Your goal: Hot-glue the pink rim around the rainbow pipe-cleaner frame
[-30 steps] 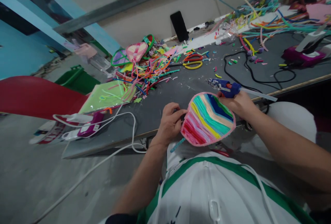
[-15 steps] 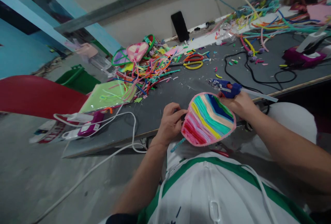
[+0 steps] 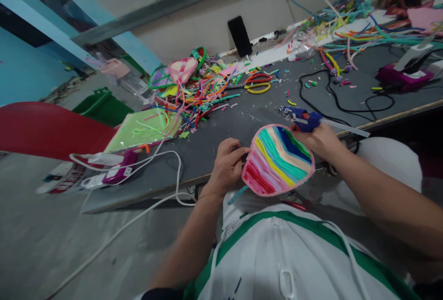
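Note:
A rounded panel of striped pipe cleaners (image 3: 278, 159), edged in pink, is held above my lap at the table's front edge. The fingers of my left hand (image 3: 227, 164) pinch its left rim. My right hand (image 3: 316, 141) grips the upper right rim, its fingertips partly behind the panel. Right above that hand is a blue hot glue gun (image 3: 301, 117), nozzle to the left and a clear glue stick (image 3: 346, 127) out the back. Its handle is hidden by my right hand, so I cannot tell whether it is also held. A teal pipe cleaner (image 3: 237, 195) sticks out below the panel.
Pipe cleaner scraps (image 3: 204, 99) heap up at left, near yellow-handled scissors (image 3: 258, 87). A black phone (image 3: 240, 37) leans on the wall. Purple power strips (image 3: 121, 167) with cords sit at both ends; a black cable (image 3: 332, 92) loops at right. A green bin (image 3: 100, 108) stands beyond.
The view has shifted very slightly. Both hands, the panel and the glue gun keep the same positions relative to one another.

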Tool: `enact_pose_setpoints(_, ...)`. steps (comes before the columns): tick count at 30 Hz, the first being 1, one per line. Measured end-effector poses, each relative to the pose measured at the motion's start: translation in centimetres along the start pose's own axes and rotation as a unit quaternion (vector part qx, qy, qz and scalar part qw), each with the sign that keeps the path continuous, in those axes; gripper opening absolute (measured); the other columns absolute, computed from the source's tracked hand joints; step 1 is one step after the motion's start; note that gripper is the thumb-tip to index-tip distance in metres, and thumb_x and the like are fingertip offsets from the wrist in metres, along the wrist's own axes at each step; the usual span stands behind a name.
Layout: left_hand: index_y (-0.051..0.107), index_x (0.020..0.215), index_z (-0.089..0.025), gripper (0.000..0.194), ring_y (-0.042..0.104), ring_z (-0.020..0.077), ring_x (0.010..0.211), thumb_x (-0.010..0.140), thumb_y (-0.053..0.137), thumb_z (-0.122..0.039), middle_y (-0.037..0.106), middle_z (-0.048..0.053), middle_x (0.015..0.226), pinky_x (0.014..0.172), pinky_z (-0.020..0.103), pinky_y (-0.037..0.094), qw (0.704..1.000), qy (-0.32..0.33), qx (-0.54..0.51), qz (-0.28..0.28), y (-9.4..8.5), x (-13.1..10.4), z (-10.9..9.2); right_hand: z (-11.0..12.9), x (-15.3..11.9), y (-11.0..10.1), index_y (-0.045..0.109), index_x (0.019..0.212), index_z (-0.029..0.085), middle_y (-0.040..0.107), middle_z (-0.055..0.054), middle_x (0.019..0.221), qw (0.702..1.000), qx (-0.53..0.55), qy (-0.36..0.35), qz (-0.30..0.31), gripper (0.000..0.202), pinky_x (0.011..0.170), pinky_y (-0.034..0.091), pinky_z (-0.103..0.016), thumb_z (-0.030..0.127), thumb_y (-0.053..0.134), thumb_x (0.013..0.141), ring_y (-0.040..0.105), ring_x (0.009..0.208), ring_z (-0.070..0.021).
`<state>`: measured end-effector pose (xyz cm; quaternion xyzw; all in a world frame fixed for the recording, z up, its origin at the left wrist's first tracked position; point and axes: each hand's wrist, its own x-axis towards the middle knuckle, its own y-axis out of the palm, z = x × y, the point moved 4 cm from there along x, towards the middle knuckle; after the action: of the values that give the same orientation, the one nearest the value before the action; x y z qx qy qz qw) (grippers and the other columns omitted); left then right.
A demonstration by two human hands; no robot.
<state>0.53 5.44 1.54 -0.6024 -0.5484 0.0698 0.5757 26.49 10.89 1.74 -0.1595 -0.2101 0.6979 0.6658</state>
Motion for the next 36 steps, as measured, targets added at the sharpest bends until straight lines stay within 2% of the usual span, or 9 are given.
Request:
enact_pose_setpoints(17,0.069,0.099,-0.019,0.042,0.048,0.0205,0.107,0.072,0.045,0.001,0.052,0.007,0.102,0.098,0.039,0.04,1.0,-0.006,-0.004,-0.006,-0.1,0.0,0.0,0.2,0.0,0.0,0.066,0.082,0.022,0.068,-0.002,0.08,0.999,-0.033,0.011,0.0,0.016,0.068,0.046,-0.029,0.025,0.054,0.071,0.062,0.077,-0.0205)
enact_pose_setpoints(22,0.068,0.1,-0.019,0.044,0.048,0.0205,0.108,0.07,0.044,0.002,0.052,0.007,0.102,0.099,0.039,0.04,1.0,-0.015,-0.01,-0.003,-0.1,0.1,0.0,0.9,-0.3,-0.2,0.064,0.081,0.02,0.067,-0.003,0.078,1.0,-0.018,0.002,-0.004,0.016,0.065,0.047,-0.029,0.024,0.053,0.069,0.061,0.075,-0.0204)
enact_pose_setpoints(30,0.068,0.101,-0.02,0.042,0.048,0.0206,0.109,0.072,0.044,0.0,0.052,0.007,0.103,0.098,0.038,0.04,1.0,-0.021,-0.002,0.016,0.0,0.2,0.1,1.0,-0.2,-0.2,0.065,0.082,0.02,0.068,-0.005,0.084,0.999,-0.033,0.003,-0.004,0.017,0.074,0.047,-0.034,0.023,0.054,0.07,0.062,0.081,-0.0227)
enact_pose_setpoints(36,0.068,0.101,-0.019,0.038,0.047,0.0207,0.109,0.074,0.045,-0.003,0.052,0.007,0.104,0.099,0.039,0.039,1.0,-0.018,-0.001,0.019,-0.2,0.3,-0.2,0.7,-0.4,-0.2,0.065,0.081,0.021,0.069,-0.004,0.082,1.0,-0.008,0.001,-0.011,0.016,0.07,0.048,-0.032,0.023,0.055,0.068,0.063,0.078,-0.0222)
